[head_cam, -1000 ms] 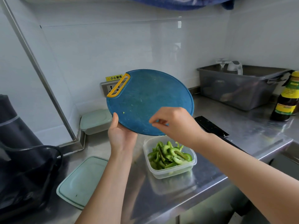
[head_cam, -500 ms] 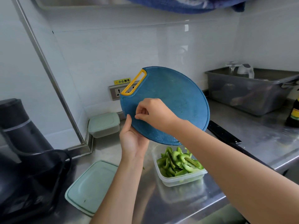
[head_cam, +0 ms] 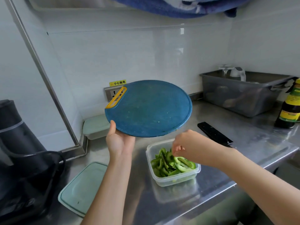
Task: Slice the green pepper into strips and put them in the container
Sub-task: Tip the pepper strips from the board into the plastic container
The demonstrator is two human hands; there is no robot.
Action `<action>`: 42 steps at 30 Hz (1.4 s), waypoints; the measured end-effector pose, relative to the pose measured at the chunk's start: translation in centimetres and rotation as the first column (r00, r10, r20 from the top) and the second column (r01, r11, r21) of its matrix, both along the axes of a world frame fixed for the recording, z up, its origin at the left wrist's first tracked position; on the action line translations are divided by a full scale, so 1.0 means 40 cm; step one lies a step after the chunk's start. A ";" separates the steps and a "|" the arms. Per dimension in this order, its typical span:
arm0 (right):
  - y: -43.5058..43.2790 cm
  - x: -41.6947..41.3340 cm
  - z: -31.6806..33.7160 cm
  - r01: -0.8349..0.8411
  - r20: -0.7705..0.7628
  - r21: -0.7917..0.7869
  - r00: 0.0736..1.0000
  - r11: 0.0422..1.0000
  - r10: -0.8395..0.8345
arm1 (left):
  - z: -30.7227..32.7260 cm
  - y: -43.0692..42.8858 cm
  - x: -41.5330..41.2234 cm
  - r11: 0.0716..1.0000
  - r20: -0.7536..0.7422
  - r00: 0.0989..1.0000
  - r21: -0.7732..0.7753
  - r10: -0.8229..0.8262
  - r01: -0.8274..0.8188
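Left hand (head_cam: 119, 142), centre frame, grips the lower-left edge of the round blue cutting board (head_cam: 151, 109), thumb on the front face, fingers hidden behind it. Board is lifted off the counter and tilted, face toward the camera, yellow handle (head_cam: 116, 98) at its upper left, a few tiny green bits on the surface, lower edge above the container (head_cam: 177, 180)

Right hand (head_cam: 190, 146), right of centre, hangs just over the container with its fingers bent downward close to the strips. It's blurred, so can't tell if it pinches a piece or holds nothing

Green pepper strips (head_cam: 170, 164) lie piled inside the clear square container, which sits on the steel counter (head_cam: 186, 203) at lower centre, below the board

Pale green lid (head_cam: 81, 187) lies flat on the counter at lower left, apart from the container. Small lidded box (head_cam: 96, 126) sits against the wall left of the board. Black knife (head_cam: 214, 134) lies on the counter to the right, behind the right wrist. Grey bin (head_cam: 243, 96) stands at upper right, with a dark sauce bottle (head_cam: 290, 108) at the right edge. Black appliance (head_cam: 16, 143) fills the left edge, wall socket (head_cam: 112, 93) is partly behind the board handle
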State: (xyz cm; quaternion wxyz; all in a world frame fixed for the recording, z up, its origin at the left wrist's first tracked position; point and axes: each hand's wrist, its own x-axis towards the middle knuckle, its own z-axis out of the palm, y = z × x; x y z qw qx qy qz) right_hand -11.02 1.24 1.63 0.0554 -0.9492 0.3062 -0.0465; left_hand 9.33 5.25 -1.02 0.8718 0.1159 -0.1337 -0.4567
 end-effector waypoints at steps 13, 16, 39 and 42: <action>-0.067 -0.070 -0.075 0.082 0.393 0.169 0.908 0.982 -0.143 | 0.014 -0.036 -0.019 0.962 -0.077 0.996 0.267 -0.041 0.060; -0.076 -0.098 -0.097 0.064 0.465 0.199 0.872 0.978 -0.151 | 0.012 -0.065 -0.031 0.939 -0.102 0.992 0.327 -0.076 0.105; -0.037 -0.144 -0.115 0.081 0.525 0.374 0.803 0.924 -0.283 | 0.092 -0.011 -0.011 0.521 0.287 0.746 0.849 -0.601 0.092; -0.028 -0.137 -0.106 0.126 0.498 0.371 0.809 0.920 -0.311 | 0.114 0.028 -0.006 0.508 0.454 0.614 0.856 -0.646 -0.098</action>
